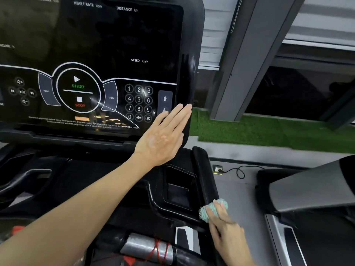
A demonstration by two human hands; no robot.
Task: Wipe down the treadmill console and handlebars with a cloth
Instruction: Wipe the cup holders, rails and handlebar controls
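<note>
Currently your left hand (163,137) lies flat, fingers straight and together, against the lower right corner of the glossy black treadmill console (115,45), its fingertips overlapping the lower end of the grey arrow-key panel (165,97) beside the number pad. Your right hand (224,225), motion-blurred, grips a bunched pale teal textured cloth (206,213) and presses it on the black moulded side rail (203,169), just beside the rectangular recessed tray pocket (178,191). Green artificial turf (249,129) lies beyond.

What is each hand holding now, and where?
Right hand holds the bunched cloth, fingers over its middle, against the side rail. Left hand holds nothing, lying flat on the console.
</note>
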